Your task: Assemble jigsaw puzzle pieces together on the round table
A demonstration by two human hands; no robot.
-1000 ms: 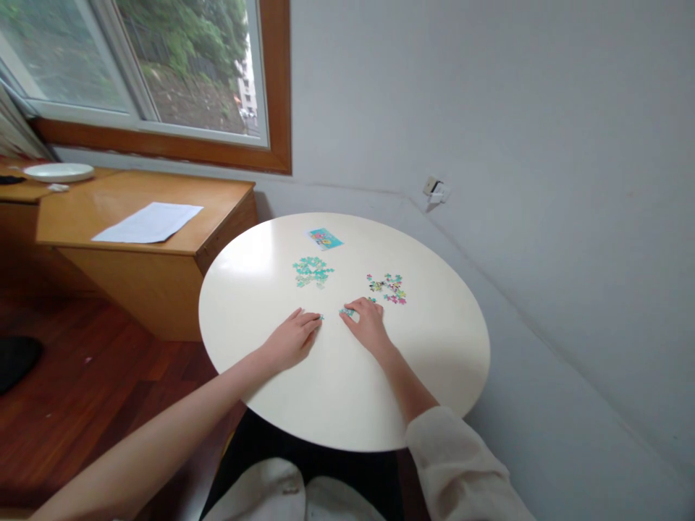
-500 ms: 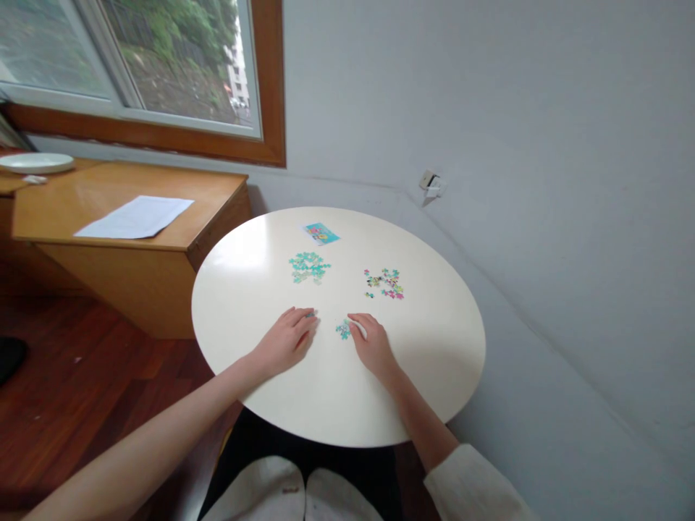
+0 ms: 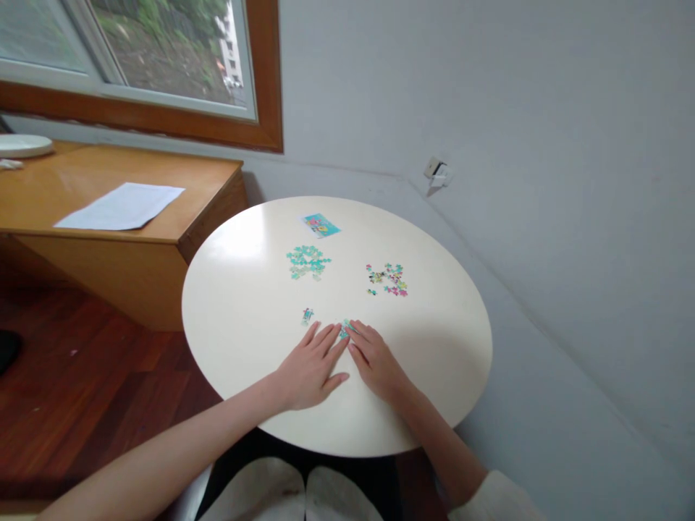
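My left hand (image 3: 312, 367) lies palm down on the white table with its fingers spread, fingertips against a small cluster of teal jigsaw puzzle pieces (image 3: 344, 330). On the other side of that cluster, my right hand (image 3: 376, 356) rests with fingers extended over its edge, covering part of it. A few joined puzzle pieces (image 3: 308, 315) lie just beyond my left fingers. Farther back sits a spread of teal pieces (image 3: 307, 262). To the right is a group of pink, yellow and dark pieces (image 3: 389, 279). A colourful picture card (image 3: 321, 225) lies near the far edge.
The oval white table (image 3: 239, 311) stands close to a grey wall with a socket (image 3: 436, 172). At the left, a wooden desk (image 3: 211, 195) holds a sheet of paper (image 3: 122, 206) and a white round dish (image 3: 24, 146). A window is above it.
My left hand has let go of the small joined pieces, leaving them on the table, and moved right to the teal cluster. Its fingers have spread. My right hand has shifted slightly, fingers straighter.
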